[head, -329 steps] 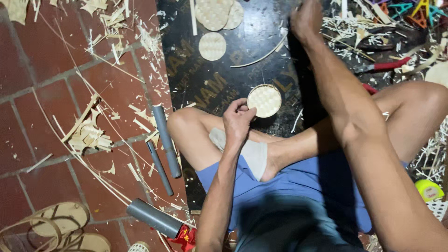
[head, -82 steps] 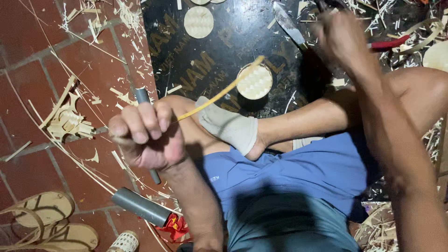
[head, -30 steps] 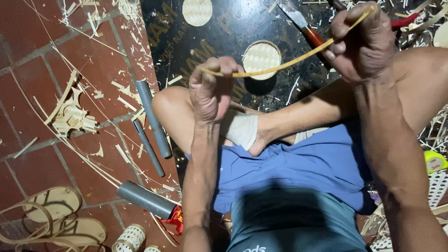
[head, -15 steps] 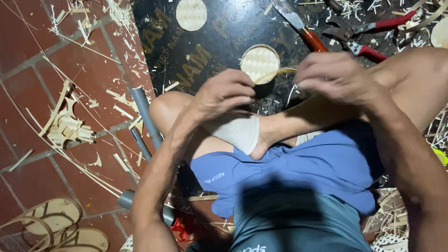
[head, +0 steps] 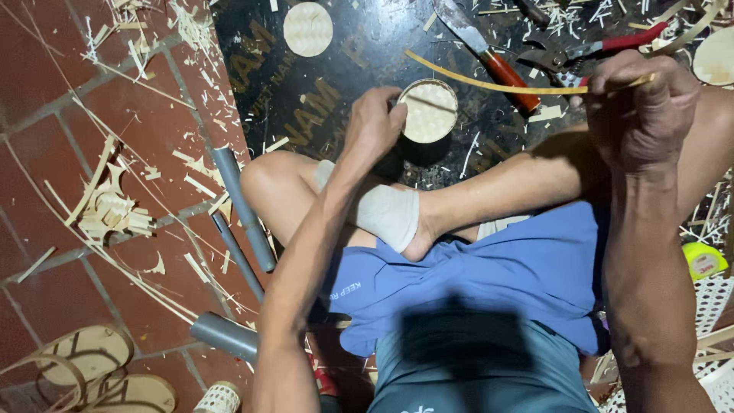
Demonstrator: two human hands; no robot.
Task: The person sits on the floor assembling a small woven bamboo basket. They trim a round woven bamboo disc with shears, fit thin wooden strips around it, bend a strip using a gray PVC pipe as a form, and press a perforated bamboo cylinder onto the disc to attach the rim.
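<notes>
The hands have parted since half a second ago: the left hand (head: pixel 375 122) now grips the small round woven basket (head: pixel 428 111) at upper centre, while the right hand (head: pixel 642 107) pinches the bamboo strip (head: pixel 497 84) (apparently feeding toward its rim).

Hard overhead light, sharp in the middle, softer at the near edge

Bright light falls from above and behind the head, throwing a dark head-shaped shadow on the blue shorts (head: pixel 489 275) and teal shirt (head: pixel 474 375). The black board (head: pixel 321 99) gives a dull sheen with faint glare patches. The red tile floor (head: pixel 69 138) is evenly lit, its bamboo shavings (head: pixel 107 210) crisp. The right hand (head: pixel 638 107) and left hand (head: pixel 375 122) are in focus, with deep shade under the forearms. The near bottom edge is slightly soft; lines bow mildly toward the corners.
</notes>
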